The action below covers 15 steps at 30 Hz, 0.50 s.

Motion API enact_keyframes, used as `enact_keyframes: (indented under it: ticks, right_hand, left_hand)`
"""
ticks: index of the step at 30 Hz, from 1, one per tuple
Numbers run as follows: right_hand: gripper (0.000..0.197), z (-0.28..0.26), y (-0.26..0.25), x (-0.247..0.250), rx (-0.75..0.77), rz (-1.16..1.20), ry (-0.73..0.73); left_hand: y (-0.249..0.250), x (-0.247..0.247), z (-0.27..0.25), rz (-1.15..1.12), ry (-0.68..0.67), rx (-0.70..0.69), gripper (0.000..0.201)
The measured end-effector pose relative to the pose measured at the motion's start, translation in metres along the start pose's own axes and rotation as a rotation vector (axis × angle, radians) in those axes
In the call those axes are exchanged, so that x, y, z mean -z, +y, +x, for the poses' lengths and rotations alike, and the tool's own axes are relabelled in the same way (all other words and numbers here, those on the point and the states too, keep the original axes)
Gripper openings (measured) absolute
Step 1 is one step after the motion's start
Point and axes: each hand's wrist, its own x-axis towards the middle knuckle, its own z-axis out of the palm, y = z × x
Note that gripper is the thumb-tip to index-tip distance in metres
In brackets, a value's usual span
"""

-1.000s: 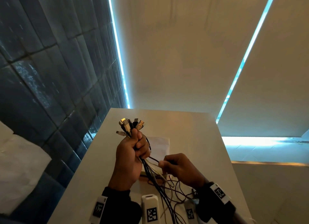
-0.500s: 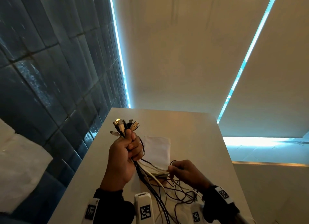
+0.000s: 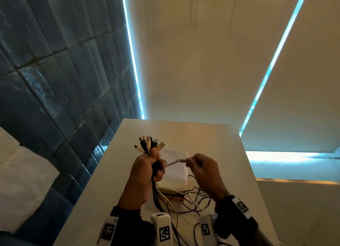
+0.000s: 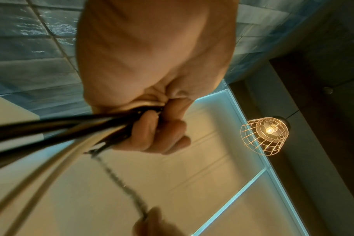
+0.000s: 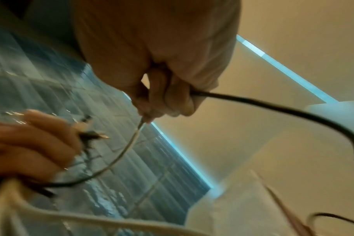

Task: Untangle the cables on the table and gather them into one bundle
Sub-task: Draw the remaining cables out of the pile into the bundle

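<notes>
My left hand (image 3: 147, 170) is raised over the table and grips a bundle of black and white cables (image 3: 149, 144), whose plugs fan out above my fist. The left wrist view shows my fingers (image 4: 162, 135) curled tight round the cords (image 4: 61, 127). My right hand (image 3: 200, 168) is up beside it and pinches one thin dark cable (image 3: 174, 162) that runs across to the left fist; the right wrist view shows this cable (image 5: 121, 153) passing through my fingertips (image 5: 150, 115). The loose ends of the cables (image 3: 185, 199) lie tangled on the table below my hands.
A white folded paper (image 3: 174, 166) lies on the white table (image 3: 211, 139) under my hands. A dark tiled wall (image 3: 55, 80) stands to the left. White tagged devices (image 3: 162, 229) sit at the near edge. A caged lamp (image 4: 265, 134) hangs overhead.
My right hand has risen from the tangle on the table to the height of the left fist, drawing one thin cable up with it. The left hand still holds the bundle.
</notes>
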Motion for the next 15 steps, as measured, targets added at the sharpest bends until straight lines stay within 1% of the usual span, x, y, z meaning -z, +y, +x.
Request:
enact_keyframes:
  ticks: [1,2,4,5,7,9,10,12,15]
  right_hand:
    - [0.02,0.0,-0.015,0.002,0.029,0.041,0.045]
    - [0.019,-0.001,-0.028,0.002,0.06,0.081,0.056]
    - [0.015,-0.008,-0.054,-0.001,0.13,0.173,0.003]
    - [0.014,-0.012,-0.062,-0.002,0.164,0.219,-0.034]
    - [0.013,-0.019,-0.07,-0.005,0.236,0.286,-0.1]
    - [0.014,-0.022,-0.067,-0.005,0.286,0.252,-0.167]
    - [0.014,-0.023,-0.062,-0.006,0.281,0.227,-0.2]
    - [0.017,-0.023,-0.054,-0.007,0.204,0.256,-0.257]
    - [0.03,-0.023,-0.042,-0.012,0.1,0.303,-0.267]
  left_hand:
    - [-0.001,-0.002,0.0,0.025,0.008,0.005,0.032]
    - [-0.001,-0.006,-0.002,0.058,0.002,0.013,0.031]
    - [-0.001,-0.011,-0.004,0.086,-0.011,0.013,0.029]
    - [0.0,-0.012,-0.005,0.056,-0.004,0.004,0.029]
    - [0.003,-0.011,-0.006,-0.121,-0.008,-0.011,0.032]
    - [0.007,-0.006,-0.008,-0.33,-0.077,-0.006,0.034]
    - [0.009,-0.004,-0.01,-0.395,-0.105,0.001,0.034]
    - [0.009,-0.003,-0.011,-0.452,-0.129,-0.007,0.034]
    - [0.007,-0.008,-0.009,-0.437,-0.173,-0.046,0.029]
